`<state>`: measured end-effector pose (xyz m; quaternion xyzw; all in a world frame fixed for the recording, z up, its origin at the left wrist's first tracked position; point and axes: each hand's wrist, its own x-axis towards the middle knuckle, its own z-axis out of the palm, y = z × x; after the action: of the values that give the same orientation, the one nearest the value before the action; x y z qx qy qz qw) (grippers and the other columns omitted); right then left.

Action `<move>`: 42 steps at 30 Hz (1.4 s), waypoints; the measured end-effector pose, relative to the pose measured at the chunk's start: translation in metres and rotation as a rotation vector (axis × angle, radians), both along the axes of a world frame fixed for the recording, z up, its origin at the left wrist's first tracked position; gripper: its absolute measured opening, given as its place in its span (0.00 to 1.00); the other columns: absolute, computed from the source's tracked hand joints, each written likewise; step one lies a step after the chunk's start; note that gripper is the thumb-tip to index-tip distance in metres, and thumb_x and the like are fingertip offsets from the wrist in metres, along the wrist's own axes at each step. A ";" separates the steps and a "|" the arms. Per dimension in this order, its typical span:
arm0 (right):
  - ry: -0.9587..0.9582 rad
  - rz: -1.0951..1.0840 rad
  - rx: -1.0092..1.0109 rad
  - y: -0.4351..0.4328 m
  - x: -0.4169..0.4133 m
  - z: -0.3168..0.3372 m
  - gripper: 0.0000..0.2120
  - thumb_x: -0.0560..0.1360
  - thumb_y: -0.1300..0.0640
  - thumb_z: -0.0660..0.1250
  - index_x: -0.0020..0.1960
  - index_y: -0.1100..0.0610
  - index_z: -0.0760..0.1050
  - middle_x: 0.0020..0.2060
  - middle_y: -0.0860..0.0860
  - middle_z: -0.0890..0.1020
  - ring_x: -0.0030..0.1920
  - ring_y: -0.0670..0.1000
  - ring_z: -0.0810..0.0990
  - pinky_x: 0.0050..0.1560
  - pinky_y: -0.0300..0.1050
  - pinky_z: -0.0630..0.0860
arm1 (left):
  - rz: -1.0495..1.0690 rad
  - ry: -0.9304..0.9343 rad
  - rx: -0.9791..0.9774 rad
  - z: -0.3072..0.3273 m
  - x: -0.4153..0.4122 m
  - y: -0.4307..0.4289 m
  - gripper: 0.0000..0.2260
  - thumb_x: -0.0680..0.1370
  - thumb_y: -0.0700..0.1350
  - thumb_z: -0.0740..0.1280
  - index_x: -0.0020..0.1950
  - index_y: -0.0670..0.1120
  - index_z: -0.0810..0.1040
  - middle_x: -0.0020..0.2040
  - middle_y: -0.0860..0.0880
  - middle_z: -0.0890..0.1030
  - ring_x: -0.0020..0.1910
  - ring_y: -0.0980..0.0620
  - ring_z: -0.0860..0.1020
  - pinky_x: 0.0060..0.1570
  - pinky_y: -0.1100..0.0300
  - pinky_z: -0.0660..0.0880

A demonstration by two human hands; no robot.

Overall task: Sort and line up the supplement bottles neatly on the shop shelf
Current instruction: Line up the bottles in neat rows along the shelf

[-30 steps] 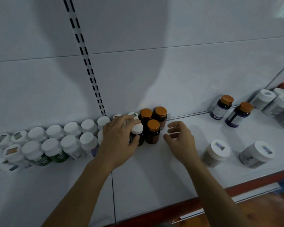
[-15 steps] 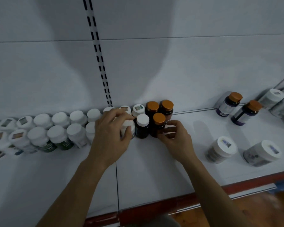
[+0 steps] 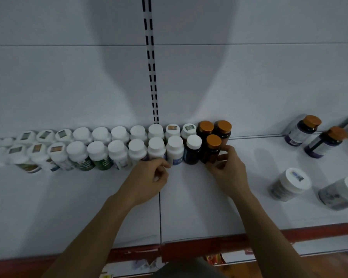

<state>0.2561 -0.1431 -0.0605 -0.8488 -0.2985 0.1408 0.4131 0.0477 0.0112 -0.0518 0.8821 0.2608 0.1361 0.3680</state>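
A double row of white-capped bottles (image 3: 100,151) runs along the back of the white shelf (image 3: 88,207), starting at the far left edge where the picture blurs and reaching to about the middle; they stand upright and touch one another, some caps carrying a small printed sticker. Behind them rises the back wall with a slotted upright strip (image 3: 151,63). The left hand (image 3: 149,181) rests on the shelf just in front of the row, its fingers curled into a loose fist with the knuckles close to the foot of a white bottle with a blue label (image 3: 175,151); it grips nothing that can be seen. Next to that bottle stands a dark bottle with a white cap (image 3: 193,150), and right beside it a tight cluster of three brown bottles with orange caps (image 3: 214,137), two behind and one in front. The right hand (image 3: 228,173) has its fingertips closed around the lower body of the front brown bottle (image 3: 212,149), thumb on the near side. Further right, well apart from the row, two white tubs (image 3: 291,186) stand near the shelf's red front edge (image 3: 209,249), and two dark bottles with orange caps (image 3: 317,137) stand near the back wall.
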 end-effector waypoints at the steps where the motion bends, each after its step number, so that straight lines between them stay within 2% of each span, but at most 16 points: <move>1: -0.006 0.005 0.000 0.000 0.000 0.001 0.26 0.74 0.54 0.75 0.68 0.52 0.69 0.49 0.49 0.80 0.44 0.47 0.80 0.45 0.46 0.77 | 0.005 -0.010 -0.001 0.001 0.000 0.000 0.09 0.79 0.42 0.70 0.59 0.50 0.81 0.44 0.59 0.82 0.47 0.59 0.81 0.49 0.63 0.78; 5: 0.005 0.003 -0.015 -0.003 0.000 0.003 0.26 0.75 0.54 0.75 0.69 0.52 0.69 0.52 0.50 0.82 0.43 0.46 0.80 0.47 0.47 0.78 | 0.008 -0.021 0.033 -0.005 -0.005 -0.007 0.08 0.79 0.43 0.70 0.58 0.52 0.81 0.45 0.59 0.81 0.47 0.60 0.80 0.49 0.63 0.79; 8: 0.025 0.007 -0.082 -0.008 0.001 0.009 0.31 0.75 0.53 0.75 0.73 0.52 0.64 0.59 0.53 0.79 0.49 0.51 0.81 0.53 0.49 0.79 | -0.039 -0.014 0.061 -0.006 -0.008 -0.017 0.08 0.80 0.44 0.69 0.58 0.52 0.81 0.46 0.59 0.80 0.46 0.59 0.79 0.48 0.64 0.78; 11: -0.105 0.084 -0.209 -0.020 0.003 0.030 0.33 0.75 0.50 0.74 0.75 0.51 0.63 0.63 0.53 0.76 0.55 0.53 0.80 0.57 0.48 0.76 | -0.095 -0.018 0.126 0.000 0.000 -0.024 0.08 0.80 0.44 0.68 0.59 0.52 0.81 0.48 0.59 0.80 0.49 0.61 0.78 0.50 0.68 0.74; 14: -0.303 0.144 -0.238 -0.042 0.016 0.068 0.24 0.76 0.49 0.72 0.70 0.51 0.71 0.59 0.50 0.77 0.46 0.47 0.79 0.54 0.41 0.70 | -0.149 -0.029 0.203 0.012 0.021 -0.031 0.09 0.80 0.45 0.68 0.60 0.51 0.81 0.51 0.58 0.80 0.50 0.60 0.77 0.51 0.66 0.74; 17: -0.395 0.093 -0.249 -0.074 0.051 0.103 0.20 0.77 0.49 0.71 0.67 0.51 0.74 0.56 0.49 0.78 0.48 0.48 0.78 0.52 0.43 0.73 | -0.220 -0.033 0.275 0.026 0.052 -0.042 0.09 0.81 0.46 0.67 0.61 0.51 0.80 0.55 0.57 0.77 0.52 0.60 0.74 0.51 0.68 0.71; 20: -0.452 0.002 -0.293 -0.116 0.103 0.115 0.18 0.76 0.50 0.73 0.64 0.54 0.77 0.50 0.49 0.78 0.48 0.50 0.74 0.50 0.44 0.69 | -0.308 -0.053 0.318 0.039 0.089 -0.060 0.09 0.81 0.46 0.67 0.60 0.50 0.80 0.56 0.57 0.76 0.52 0.58 0.75 0.52 0.61 0.74; 21: -0.453 -0.029 -0.320 -0.131 0.120 0.115 0.18 0.75 0.49 0.73 0.62 0.54 0.78 0.49 0.50 0.78 0.48 0.52 0.74 0.50 0.45 0.69 | -0.329 -0.059 0.322 0.042 0.101 -0.067 0.09 0.81 0.46 0.67 0.60 0.50 0.80 0.55 0.57 0.76 0.51 0.58 0.74 0.52 0.60 0.74; 24: -0.415 -0.081 -0.373 -0.171 0.167 0.109 0.17 0.76 0.49 0.72 0.62 0.53 0.77 0.56 0.52 0.81 0.49 0.55 0.79 0.51 0.49 0.75 | -0.359 -0.071 0.327 0.047 0.138 -0.087 0.08 0.81 0.46 0.67 0.60 0.51 0.80 0.56 0.58 0.74 0.51 0.61 0.73 0.51 0.64 0.71; 27: -0.431 -0.107 -0.359 -0.194 0.205 0.101 0.20 0.76 0.49 0.71 0.65 0.54 0.75 0.59 0.53 0.80 0.50 0.54 0.80 0.49 0.47 0.73 | -0.349 -0.060 0.287 0.049 0.172 -0.108 0.08 0.81 0.48 0.68 0.60 0.53 0.79 0.58 0.59 0.73 0.54 0.61 0.74 0.54 0.66 0.71; 31: -0.381 -0.092 -0.303 -0.193 0.247 0.094 0.26 0.77 0.43 0.69 0.71 0.45 0.67 0.64 0.55 0.75 0.54 0.58 0.80 0.56 0.52 0.75 | -0.307 0.062 0.272 0.039 0.212 -0.124 0.11 0.81 0.50 0.67 0.63 0.54 0.77 0.61 0.57 0.73 0.57 0.56 0.75 0.58 0.57 0.75; 33: -0.305 0.040 -0.348 -0.187 0.260 0.088 0.26 0.77 0.44 0.70 0.72 0.45 0.67 0.61 0.53 0.77 0.53 0.56 0.80 0.53 0.48 0.73 | -0.281 0.147 0.262 0.030 0.224 -0.129 0.13 0.81 0.50 0.68 0.65 0.55 0.76 0.63 0.55 0.73 0.58 0.56 0.76 0.59 0.54 0.76; 34: -0.281 0.098 -0.352 -0.184 0.263 0.085 0.24 0.78 0.47 0.70 0.71 0.47 0.68 0.58 0.52 0.78 0.49 0.54 0.80 0.49 0.45 0.70 | -0.273 0.163 0.242 0.027 0.230 -0.133 0.13 0.81 0.50 0.68 0.65 0.55 0.76 0.63 0.55 0.73 0.58 0.56 0.77 0.58 0.55 0.76; 37: -0.306 0.150 -0.277 -0.185 0.269 0.079 0.18 0.77 0.53 0.72 0.64 0.51 0.71 0.48 0.51 0.80 0.39 0.48 0.77 0.40 0.44 0.67 | -0.261 0.083 0.170 0.031 0.260 -0.142 0.15 0.80 0.47 0.69 0.67 0.53 0.75 0.61 0.54 0.75 0.54 0.57 0.77 0.50 0.63 0.73; 39: -0.312 0.161 -0.219 -0.192 0.272 0.075 0.17 0.76 0.53 0.73 0.62 0.50 0.71 0.48 0.50 0.80 0.39 0.48 0.77 0.41 0.45 0.69 | -0.250 -0.007 0.167 0.043 0.293 -0.147 0.18 0.80 0.45 0.68 0.70 0.51 0.74 0.60 0.52 0.75 0.52 0.55 0.78 0.48 0.63 0.72; 42: -0.274 0.125 -0.114 -0.207 0.276 0.064 0.18 0.75 0.51 0.74 0.61 0.49 0.72 0.50 0.49 0.80 0.43 0.51 0.80 0.46 0.49 0.75 | -0.207 -0.104 0.237 0.066 0.352 -0.149 0.21 0.80 0.43 0.68 0.73 0.49 0.72 0.63 0.49 0.75 0.49 0.55 0.76 0.52 0.59 0.73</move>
<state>0.5323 -0.3505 0.0032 -0.8619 -0.3957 0.0659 0.3101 0.4001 -0.1377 0.0146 0.9332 0.1312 0.1730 0.2863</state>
